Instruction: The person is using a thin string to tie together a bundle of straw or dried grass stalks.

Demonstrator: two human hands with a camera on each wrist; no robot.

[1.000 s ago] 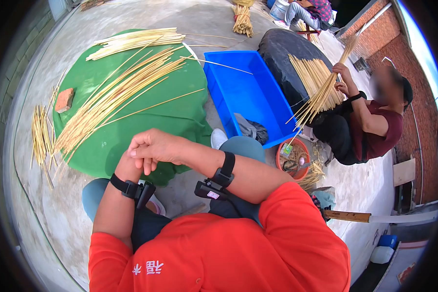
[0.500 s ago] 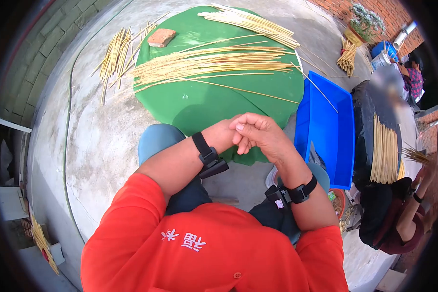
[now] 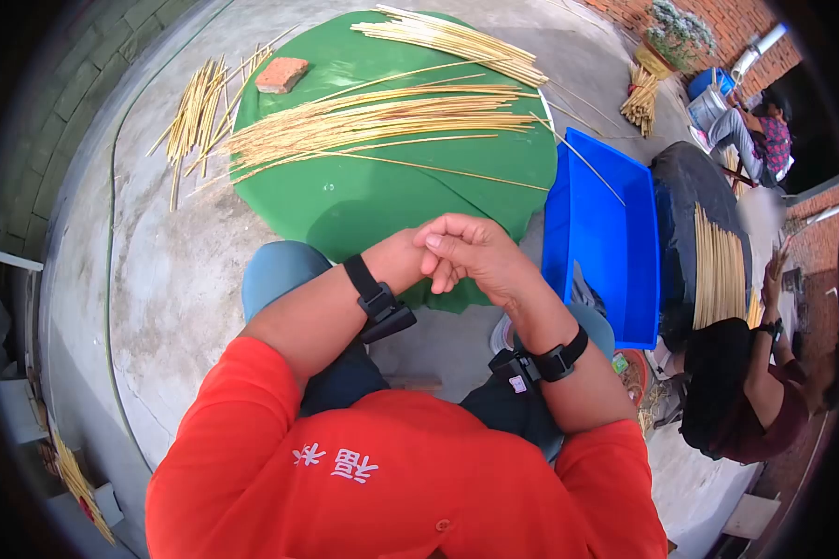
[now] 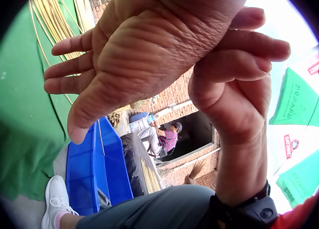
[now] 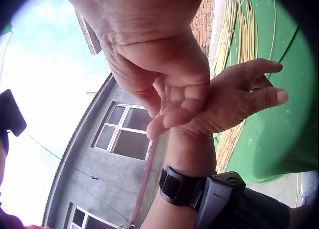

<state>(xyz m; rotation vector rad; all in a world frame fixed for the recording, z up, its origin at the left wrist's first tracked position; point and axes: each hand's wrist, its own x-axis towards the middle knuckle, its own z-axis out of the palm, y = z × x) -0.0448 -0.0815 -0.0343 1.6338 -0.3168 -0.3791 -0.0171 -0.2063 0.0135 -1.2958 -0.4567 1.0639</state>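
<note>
My right hand [image 3: 480,256] rests across my left wrist above the near edge of the green-covered table, its fingers loosely curled and holding nothing. In the right wrist view its bent fingers [image 5: 182,107] lie against the back of the left wrist. My left hand [image 5: 234,102] stretches out with relaxed, spread fingers; the left wrist view shows its palm [image 4: 149,54] holding nothing. The right hand mostly hides it in the head view. Beyond both hands, long straw-coloured stalks [image 3: 391,116] lie on the green cloth [image 3: 345,200].
A brick [image 3: 281,74] sits on the cloth beside more stalks [image 3: 443,42]. To the right stand a blue bin [image 3: 611,242] and a black-covered surface with stalks [image 3: 718,265]. A person in maroon [image 3: 764,419] sits beside it; another person [image 3: 769,140] sits farther back.
The head view has swung left and then slightly back right, shifting the table in the frame. My hands stay together, right over left wrist. The person in maroon has moved their arms.
</note>
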